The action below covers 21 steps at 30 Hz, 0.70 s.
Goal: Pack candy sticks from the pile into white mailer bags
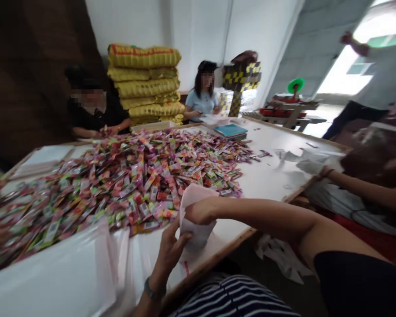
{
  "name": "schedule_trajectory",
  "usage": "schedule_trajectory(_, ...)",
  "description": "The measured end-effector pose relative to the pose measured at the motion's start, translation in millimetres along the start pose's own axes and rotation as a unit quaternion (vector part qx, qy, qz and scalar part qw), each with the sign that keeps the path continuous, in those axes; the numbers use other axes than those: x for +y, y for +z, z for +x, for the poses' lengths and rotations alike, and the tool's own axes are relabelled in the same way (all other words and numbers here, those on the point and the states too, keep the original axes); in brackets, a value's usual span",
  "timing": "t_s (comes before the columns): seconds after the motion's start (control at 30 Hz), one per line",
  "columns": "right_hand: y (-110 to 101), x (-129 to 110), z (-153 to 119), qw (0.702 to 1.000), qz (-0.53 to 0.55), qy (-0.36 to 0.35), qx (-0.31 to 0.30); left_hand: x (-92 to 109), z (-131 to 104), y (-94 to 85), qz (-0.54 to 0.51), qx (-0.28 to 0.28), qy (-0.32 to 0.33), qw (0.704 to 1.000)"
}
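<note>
A whitish plastic bag (198,235) stands upright over the near edge of the table, its mouth facing up. My left hand (171,246) grips the bag's left side, thumb in front and fingers behind. My right hand (201,211) reaches down into the mouth of the bag, so its fingers are hidden and I cannot see what they hold. Right behind the bag lies a large heap of small, colourful wrapped packets (152,176). At my left, a stack of flat white bags (59,268) covers the near part of the table.
Two people sit across the table; others' hands show at both sides. A blue-topped box (231,130) stands beyond the heap. Crumpled clear plastic (312,160) lies at the right. Yellow sacks (145,83) are piled by the wall. The wooden table edge (214,257) runs before my lap.
</note>
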State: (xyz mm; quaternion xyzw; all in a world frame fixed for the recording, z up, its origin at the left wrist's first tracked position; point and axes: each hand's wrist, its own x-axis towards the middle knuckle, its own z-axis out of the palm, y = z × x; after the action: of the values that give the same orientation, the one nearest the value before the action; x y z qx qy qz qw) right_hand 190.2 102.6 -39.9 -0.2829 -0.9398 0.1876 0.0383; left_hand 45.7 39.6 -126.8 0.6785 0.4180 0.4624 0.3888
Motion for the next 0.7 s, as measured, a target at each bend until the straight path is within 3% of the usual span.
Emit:
schedule_trajectory(0.07,-20,-6,-3,0.996,-0.029,-0.048,-0.071,-7,0,-4.8,0.008,0.012,0.000,1.000)
schedule_trajectory(0.13,-44,-14,-15,0.990,-0.055,-0.097,-0.084,-13,1,-10.8,0.013,0.024,-0.002,1.000)
schedule_trajectory(0.2,-64,-21,-37,0.994,-0.050,-0.101,0.011,-15,0,-15.9,0.015,0.038,-0.004,0.999)
schedule_trajectory(0.3,-68,-14,-82,0.971,0.061,-0.023,0.230,-10,-5,-18.6,0.007,0.051,-0.010,0.999)
schedule_trajectory(0.37,-53,5,-107,0.930,0.176,0.050,0.320,-4,-8,-16.8,0.002,0.056,-0.010,0.998)
schedule_trajectory(0.47,-6,37,-118,0.898,0.318,0.092,0.291,-1,-6,-10.8,0.013,0.059,-0.004,0.998)
schedule_trajectory(0.53,28,50,-106,0.885,0.375,0.088,0.262,-3,-3,-6.0,0.032,0.068,0.001,0.997)
schedule_trajectory(0.6,53,52,-85,0.855,0.428,0.092,0.278,-5,2,-2.5,0.051,0.096,0.002,0.994)
schedule_trajectory(0.7,60,43,-62,0.792,0.487,0.105,0.354,2,6,-3.7,0.053,0.189,-0.021,0.980)
